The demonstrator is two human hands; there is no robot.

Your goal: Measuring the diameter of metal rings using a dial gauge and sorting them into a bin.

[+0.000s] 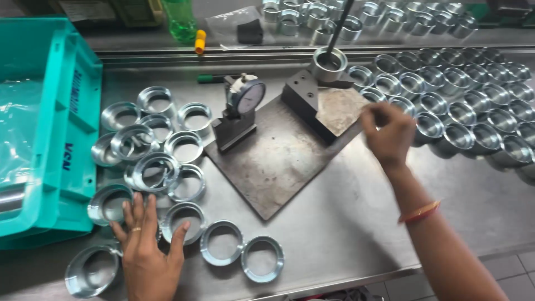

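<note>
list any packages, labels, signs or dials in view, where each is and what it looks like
Crate: left edge of the table, teal plastic, dark lettering on its side, clear plastic bag inside.
Dial gauge: centre, on a dark plate, round pale face, dark stand.
Bottle: top, behind the table, green, see-through.

Bright, even overhead light — glare on steel rings (pixel 462 111); right hand (pixel 388 134) motion-blurred, soft shadows, edges slightly stretched.

A dull grey, scuffed stainless-steel table (pixel 345 223) filled the view under soft, even light, while pale grey floor tiles (pixel 518 265) showed past its near right edge.
</note>
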